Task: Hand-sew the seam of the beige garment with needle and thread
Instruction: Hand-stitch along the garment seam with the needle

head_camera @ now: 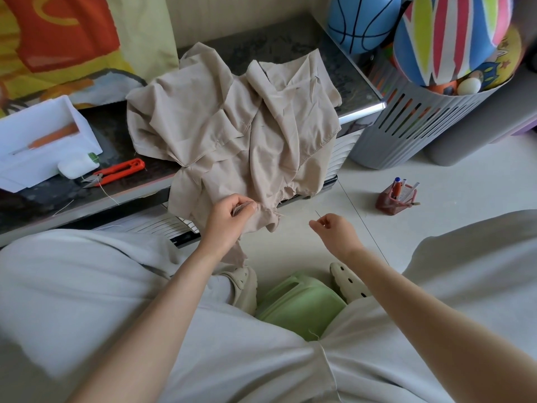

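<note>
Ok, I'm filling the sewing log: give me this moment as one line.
phase: mid-stitch | left hand: pinches beige garment edge | right hand: pinches needle, off the cloth

The beige garment lies crumpled across the centre of the frame. Its lower edge hangs down to a bunched fold pinched by the left hand. Only a short pale strand of thread shows beside that fold. Right of centre, the right hand pinches the thin needle, which stands tilted.
</note>
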